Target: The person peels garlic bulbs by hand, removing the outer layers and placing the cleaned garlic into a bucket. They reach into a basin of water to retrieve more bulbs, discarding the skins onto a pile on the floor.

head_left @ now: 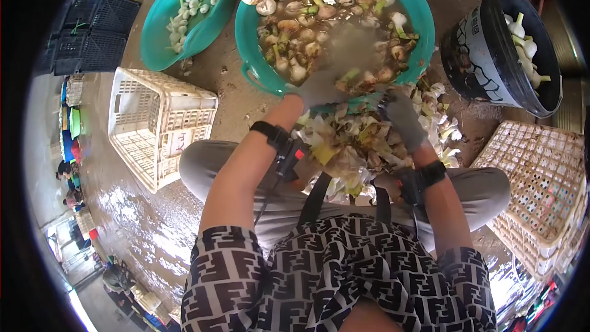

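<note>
A green tub (244,37) of murky water stands in front of me, holding many garlic bulbs (309,35) with short stems. My left hand (319,89), in a grey glove, reaches over its near rim; a blurred patch hides the fingers and anything in them. To the right, my right hand (404,121), also gloved, is curled near the rim. Something dark shows at its fingertips, too small to name. Below both hands lies a heap of garlic peelings (350,141), between my bent legs.
A smaller green basin (152,40) with white peeled bulbs (179,24) sits at the far left. A black bucket (476,55) at the right holds trimmed bulbs. Plastic crates (184,114) flank me, one a perforated crate (538,178) on the right. The floor (138,209) is wet.
</note>
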The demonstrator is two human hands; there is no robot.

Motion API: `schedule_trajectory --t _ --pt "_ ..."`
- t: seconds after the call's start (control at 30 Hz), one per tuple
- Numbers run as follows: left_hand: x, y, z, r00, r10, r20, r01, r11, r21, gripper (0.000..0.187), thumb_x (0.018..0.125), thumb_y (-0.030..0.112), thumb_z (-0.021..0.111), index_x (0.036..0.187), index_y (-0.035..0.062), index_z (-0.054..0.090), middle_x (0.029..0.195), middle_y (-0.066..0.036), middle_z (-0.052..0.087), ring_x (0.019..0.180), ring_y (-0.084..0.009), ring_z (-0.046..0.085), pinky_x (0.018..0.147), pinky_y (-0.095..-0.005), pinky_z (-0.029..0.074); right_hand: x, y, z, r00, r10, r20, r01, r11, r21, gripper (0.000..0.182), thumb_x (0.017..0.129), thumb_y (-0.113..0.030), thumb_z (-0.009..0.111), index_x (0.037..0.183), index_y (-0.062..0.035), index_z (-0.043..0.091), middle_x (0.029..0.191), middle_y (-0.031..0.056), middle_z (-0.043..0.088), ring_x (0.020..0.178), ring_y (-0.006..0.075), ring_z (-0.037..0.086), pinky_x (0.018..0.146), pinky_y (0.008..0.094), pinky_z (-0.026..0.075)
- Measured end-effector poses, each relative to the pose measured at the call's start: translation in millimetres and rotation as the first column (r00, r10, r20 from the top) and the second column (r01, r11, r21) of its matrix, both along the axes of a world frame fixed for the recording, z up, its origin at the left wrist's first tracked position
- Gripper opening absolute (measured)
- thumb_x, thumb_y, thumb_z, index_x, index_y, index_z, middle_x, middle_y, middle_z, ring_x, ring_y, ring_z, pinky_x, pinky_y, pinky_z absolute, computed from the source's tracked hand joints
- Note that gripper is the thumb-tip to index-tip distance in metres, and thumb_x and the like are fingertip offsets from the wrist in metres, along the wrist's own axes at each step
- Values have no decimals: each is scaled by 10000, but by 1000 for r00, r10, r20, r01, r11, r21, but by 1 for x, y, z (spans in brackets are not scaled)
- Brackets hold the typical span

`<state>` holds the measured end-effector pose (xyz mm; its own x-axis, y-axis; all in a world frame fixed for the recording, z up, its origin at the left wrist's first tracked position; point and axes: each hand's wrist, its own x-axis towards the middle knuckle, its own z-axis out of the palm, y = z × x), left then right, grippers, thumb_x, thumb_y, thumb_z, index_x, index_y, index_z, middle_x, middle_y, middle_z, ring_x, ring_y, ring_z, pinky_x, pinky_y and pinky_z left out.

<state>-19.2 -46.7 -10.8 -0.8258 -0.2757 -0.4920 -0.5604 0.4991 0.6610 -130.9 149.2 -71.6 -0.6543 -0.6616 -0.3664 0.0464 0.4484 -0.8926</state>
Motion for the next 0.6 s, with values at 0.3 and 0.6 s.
schedule_trajectory --t 0.3,0.6 --pt "28 54 24 864 -38 -502 -25 993 -118 630 714 298 709 1230 57 439 1122 -168 550 997 -306 556 845 -350 442 34 -11 81 889 -94 449 203 958 -201 175 793 -138 629 853 26 619 635 39 569 485 105 517 419 225 382" --pt "35 84 8 802 320 -504 -212 942 261 444 875 304 545 1238 82 420 1075 -126 546 920 -223 568 790 -322 464 29 6 70 968 83 237 0 944 -330 258 814 -239 613 791 19 622 591 22 540 436 97 489 386 230 402"
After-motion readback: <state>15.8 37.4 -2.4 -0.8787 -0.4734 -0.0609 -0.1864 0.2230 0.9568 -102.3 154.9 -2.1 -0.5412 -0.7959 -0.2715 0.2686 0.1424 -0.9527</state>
